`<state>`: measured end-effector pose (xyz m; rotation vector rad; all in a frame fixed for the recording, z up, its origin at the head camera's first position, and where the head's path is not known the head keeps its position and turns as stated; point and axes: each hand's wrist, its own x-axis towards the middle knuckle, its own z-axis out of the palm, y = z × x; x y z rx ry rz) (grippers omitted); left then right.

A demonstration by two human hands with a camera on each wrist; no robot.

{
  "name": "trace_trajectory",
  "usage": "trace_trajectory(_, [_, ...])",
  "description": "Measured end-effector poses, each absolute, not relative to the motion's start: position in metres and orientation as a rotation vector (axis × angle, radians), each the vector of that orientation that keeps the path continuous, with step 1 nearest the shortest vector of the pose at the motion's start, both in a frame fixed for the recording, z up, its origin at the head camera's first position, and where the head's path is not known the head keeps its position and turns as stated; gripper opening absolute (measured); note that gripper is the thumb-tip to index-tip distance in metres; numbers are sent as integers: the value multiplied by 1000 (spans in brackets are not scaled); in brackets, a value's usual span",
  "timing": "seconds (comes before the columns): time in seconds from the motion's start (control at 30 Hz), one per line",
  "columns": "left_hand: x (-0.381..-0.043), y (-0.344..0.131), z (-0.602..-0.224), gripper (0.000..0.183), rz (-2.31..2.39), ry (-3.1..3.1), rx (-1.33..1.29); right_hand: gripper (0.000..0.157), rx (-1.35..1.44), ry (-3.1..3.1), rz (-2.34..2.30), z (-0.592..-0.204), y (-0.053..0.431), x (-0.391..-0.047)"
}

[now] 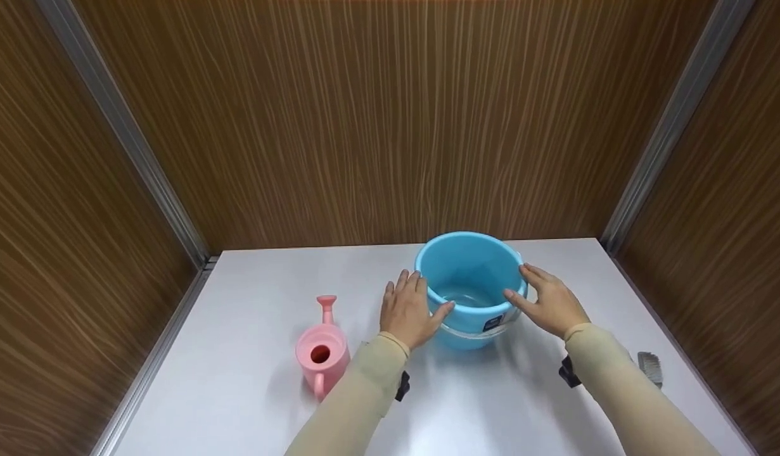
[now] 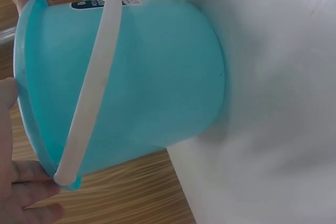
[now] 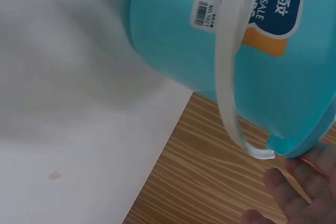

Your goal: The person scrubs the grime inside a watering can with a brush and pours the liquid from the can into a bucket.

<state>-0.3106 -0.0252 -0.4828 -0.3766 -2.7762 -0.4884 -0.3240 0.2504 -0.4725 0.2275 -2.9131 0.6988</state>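
A light blue plastic bucket (image 1: 469,263) stands upright on the white table, towards the back and right of centre. Its pale handle (image 2: 93,77) hangs down across the front, over a printed label (image 3: 275,9). My left hand (image 1: 407,315) touches the left side of the rim with fingers extended and the thumb at the front rim. On the opposite side, my right hand (image 1: 552,305) has straight fingertips against the rim, its thumb reaching the front edge. Neither hand's fingers curl round the bucket.
A pink watering can (image 1: 306,362) stands left of my left forearm, its spout pointing away. Partly behind my right sleeve lies a grey ridged object (image 1: 651,367), its kind unclear. Wood-grain panels (image 1: 390,126) enclose the table (image 1: 250,316) at back and sides.
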Motion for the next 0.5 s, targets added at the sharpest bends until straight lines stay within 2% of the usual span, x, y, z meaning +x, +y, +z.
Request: trace_trajectory(0.5, [-285,-53,-486,82,-541,-2824,-322,87,372,-2710,583,-495,227,-300])
